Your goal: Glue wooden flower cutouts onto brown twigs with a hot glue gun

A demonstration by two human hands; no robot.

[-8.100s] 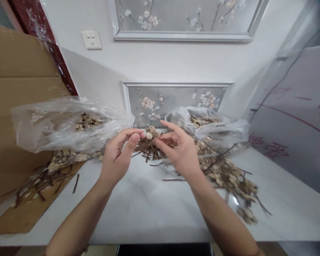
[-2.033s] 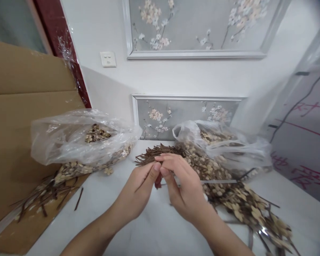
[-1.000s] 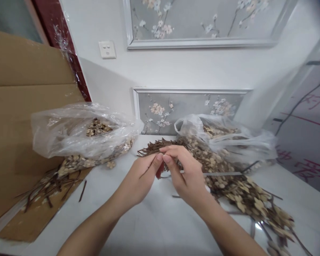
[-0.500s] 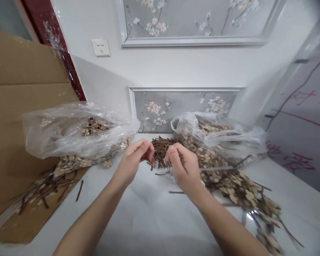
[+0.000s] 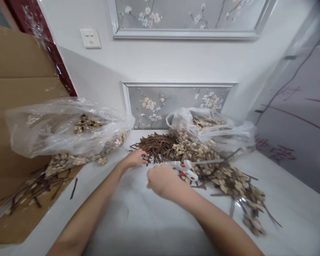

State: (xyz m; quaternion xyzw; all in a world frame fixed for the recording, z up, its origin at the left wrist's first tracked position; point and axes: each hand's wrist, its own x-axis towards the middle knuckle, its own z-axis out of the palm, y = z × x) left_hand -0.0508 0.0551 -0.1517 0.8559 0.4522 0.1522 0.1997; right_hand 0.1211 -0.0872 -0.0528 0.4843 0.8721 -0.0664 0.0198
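My left hand (image 5: 134,158) is at the near left edge of a pile of thin brown sticks (image 5: 160,145), its fingers bent and pinched around the end of a brown stick (image 5: 147,162). My right hand (image 5: 162,180) is closed just in front of the pile, with its back turned to me. Whatever its fingers hold, if anything, is hidden. Right behind it lies a white glue gun (image 5: 185,165) with orange-red markings, a long translucent glue stick (image 5: 208,161) running out of its rear. The gun's front end is partly covered by my right hand.
Pale wooden flower-shaped pieces (image 5: 197,153) heap up on the right, below a clear plastic bag (image 5: 224,133). Another plastic bag (image 5: 42,131) with similar pieces sits at left, near a cardboard box (image 5: 21,103). A single stick (image 5: 74,188) lies on the white table (image 5: 138,220).
My hands were raised close together before the pile. The left has lowered to the sticks; the right has come down and nearer, uncovering the glue gun. The view has shifted slightly.
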